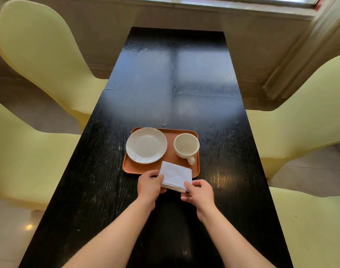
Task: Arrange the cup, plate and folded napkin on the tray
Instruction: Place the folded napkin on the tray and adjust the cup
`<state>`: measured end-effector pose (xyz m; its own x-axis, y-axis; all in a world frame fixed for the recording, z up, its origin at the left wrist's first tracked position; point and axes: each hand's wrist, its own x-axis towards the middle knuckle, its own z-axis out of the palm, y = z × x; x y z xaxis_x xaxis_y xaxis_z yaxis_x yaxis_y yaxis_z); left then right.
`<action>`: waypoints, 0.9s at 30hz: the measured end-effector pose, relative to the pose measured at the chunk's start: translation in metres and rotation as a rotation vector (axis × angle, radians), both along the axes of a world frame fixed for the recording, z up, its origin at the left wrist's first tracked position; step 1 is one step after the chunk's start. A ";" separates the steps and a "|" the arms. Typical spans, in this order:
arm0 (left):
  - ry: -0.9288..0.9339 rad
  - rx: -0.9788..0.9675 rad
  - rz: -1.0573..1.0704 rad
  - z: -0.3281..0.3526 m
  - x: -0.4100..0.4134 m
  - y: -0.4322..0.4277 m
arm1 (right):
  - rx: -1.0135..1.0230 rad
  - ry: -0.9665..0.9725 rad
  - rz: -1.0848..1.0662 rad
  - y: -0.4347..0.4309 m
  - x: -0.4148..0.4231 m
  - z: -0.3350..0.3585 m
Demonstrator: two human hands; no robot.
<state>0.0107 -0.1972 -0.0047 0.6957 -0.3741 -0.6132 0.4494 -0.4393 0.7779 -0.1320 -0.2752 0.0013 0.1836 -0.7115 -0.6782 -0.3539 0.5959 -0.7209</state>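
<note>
Nearest to the camera, the folded napkin (175, 176) is held by both hands at the near edge of the tray (170, 146). The left hand (149, 185) is closed on its left near corner, thumb on top, and the right hand (201, 194) pinches its right near corner between thumb and fingers. The far half of the napkin is already over the tray, while the near half is still over the black table (165, 74); whether it is resting or is lifted cannot be told. Further in, on the left part of the tray, the white plate (146, 145) is set flat. On the right part the cup (186, 147) is placed upright, with its handle turned to the near side. It is judged that two of the three things are arranged. Only the napkin is left to be moved fully onto the tray and released.
</note>
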 end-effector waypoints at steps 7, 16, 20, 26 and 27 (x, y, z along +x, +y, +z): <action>-0.028 0.078 -0.046 -0.016 0.017 -0.021 | 0.027 0.003 -0.096 -0.014 0.021 -0.016; -0.215 0.169 -0.099 -0.018 0.014 -0.028 | -0.022 -0.015 -0.126 -0.015 0.024 -0.026; -0.344 0.181 -0.194 -0.018 0.012 -0.012 | -0.032 -0.018 -0.119 -0.008 0.017 -0.031; -0.653 0.266 -0.214 -0.028 0.035 0.045 | -0.137 0.124 -0.051 -0.010 -0.006 -0.034; -0.701 0.295 -0.209 -0.031 0.041 0.054 | -0.164 0.141 -0.049 -0.014 -0.008 -0.033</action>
